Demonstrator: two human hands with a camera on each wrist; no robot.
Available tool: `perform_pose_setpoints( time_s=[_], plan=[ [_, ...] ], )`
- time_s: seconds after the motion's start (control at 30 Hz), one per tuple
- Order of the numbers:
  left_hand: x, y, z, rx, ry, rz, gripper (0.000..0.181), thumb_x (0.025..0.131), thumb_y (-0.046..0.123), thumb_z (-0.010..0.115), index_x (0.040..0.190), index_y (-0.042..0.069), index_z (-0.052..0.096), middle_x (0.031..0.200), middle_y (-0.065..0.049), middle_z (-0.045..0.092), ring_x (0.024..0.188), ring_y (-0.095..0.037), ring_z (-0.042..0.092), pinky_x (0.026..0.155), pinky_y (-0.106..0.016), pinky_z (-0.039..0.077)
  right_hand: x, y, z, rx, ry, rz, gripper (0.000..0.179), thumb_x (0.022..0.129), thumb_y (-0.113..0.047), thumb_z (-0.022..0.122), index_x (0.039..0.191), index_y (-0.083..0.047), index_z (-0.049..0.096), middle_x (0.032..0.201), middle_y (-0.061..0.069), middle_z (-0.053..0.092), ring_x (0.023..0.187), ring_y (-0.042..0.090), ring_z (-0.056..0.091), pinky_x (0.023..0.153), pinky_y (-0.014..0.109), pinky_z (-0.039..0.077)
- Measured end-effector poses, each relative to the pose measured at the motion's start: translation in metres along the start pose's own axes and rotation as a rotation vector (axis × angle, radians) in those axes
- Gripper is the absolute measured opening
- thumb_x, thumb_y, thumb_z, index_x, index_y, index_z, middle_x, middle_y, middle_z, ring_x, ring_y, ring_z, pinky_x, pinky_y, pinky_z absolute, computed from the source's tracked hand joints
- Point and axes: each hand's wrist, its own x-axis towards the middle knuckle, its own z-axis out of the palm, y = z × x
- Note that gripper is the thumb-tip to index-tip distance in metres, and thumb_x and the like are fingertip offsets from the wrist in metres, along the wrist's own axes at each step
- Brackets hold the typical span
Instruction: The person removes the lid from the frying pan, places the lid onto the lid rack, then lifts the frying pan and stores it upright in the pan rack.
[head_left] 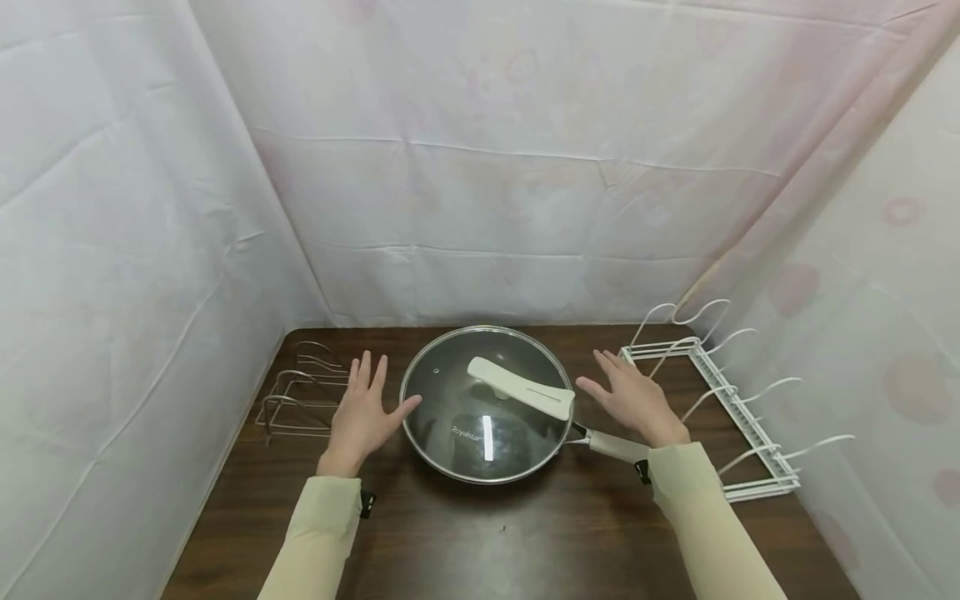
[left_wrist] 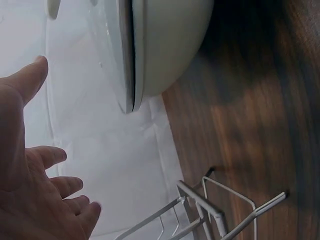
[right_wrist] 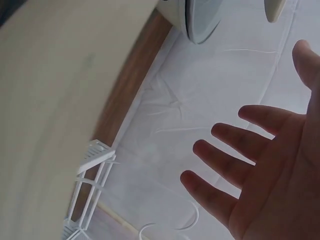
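The left hand (head_left: 362,423) and right hand (head_left: 633,404), both spread and holding nothing, hover just left and right of the pan (left_wrist: 172,42). It rests on the bench (head_left: 450,542) between them, probably for easy reach, covered by its glass lid (head_left: 442,400). A silver rack (head_left: 297,432) stands left of the pan, a white rack (head_left: 738,408) right, seemingly leaving it room.

A lidded pan (head_left: 453,404) blocks you between left hand (head_left: 362,425) and right hand (head_left: 632,402); wire rack (head_left: 302,405) and white rack (head_left: 738,410) flank them; you can pass over counter (head_left: 510,558) behind them.
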Motion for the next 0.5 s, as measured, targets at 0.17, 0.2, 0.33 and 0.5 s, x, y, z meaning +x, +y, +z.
perform_pose_setpoints(
  time_s=[0.17,0.2,0.33,0.5],
  plan=[
    [-0.003,0.003,0.006,-0.082,-0.040,-0.046,0.106,0.093,0.075,0.055,0.167,0.016,0.008,0.175,-0.015,-0.005,0.162,-0.040,0.000,0.114,-0.070,0.037,-0.007,0.005,0.002,0.044,-0.050,-0.001,0.091,0.099,-0.076,0.036,0.162,-0.011,0.031,0.166,0.017,0.036,0.151,0.045,0.036,0.109,0.076,0.036],
    [-0.003,0.004,0.008,-0.099,-0.041,-0.057,0.106,0.093,0.075,0.054,0.167,0.017,0.007,0.175,-0.015,-0.004,0.162,-0.040,0.002,0.113,-0.070,0.039,-0.008,0.007,0.003,0.054,-0.065,-0.001,0.091,0.099,-0.077,0.037,0.162,-0.011,0.033,0.165,0.016,0.038,0.150,0.044,0.038,0.110,0.075,0.037],
    [-0.006,0.007,0.015,-0.149,-0.047,-0.091,0.104,0.094,0.072,0.055,0.167,0.017,0.006,0.175,-0.017,-0.001,0.160,-0.044,0.011,0.116,-0.069,0.036,-0.013,0.012,0.005,0.065,-0.128,-0.005,0.092,0.098,-0.077,0.038,0.159,-0.009,0.038,0.160,0.016,0.046,0.145,0.045,0.046,0.108,0.072,0.041],
    [-0.009,0.008,0.022,-0.149,-0.054,-0.097,0.102,0.096,0.068,0.056,0.167,0.013,0.006,0.174,-0.020,0.004,0.157,-0.047,0.018,0.121,-0.067,0.030,-0.017,0.017,0.007,0.067,-0.177,-0.012,0.090,0.098,-0.076,0.041,0.158,-0.009,0.041,0.156,0.020,0.051,0.140,0.048,0.050,0.105,0.073,0.043]
  ],
)
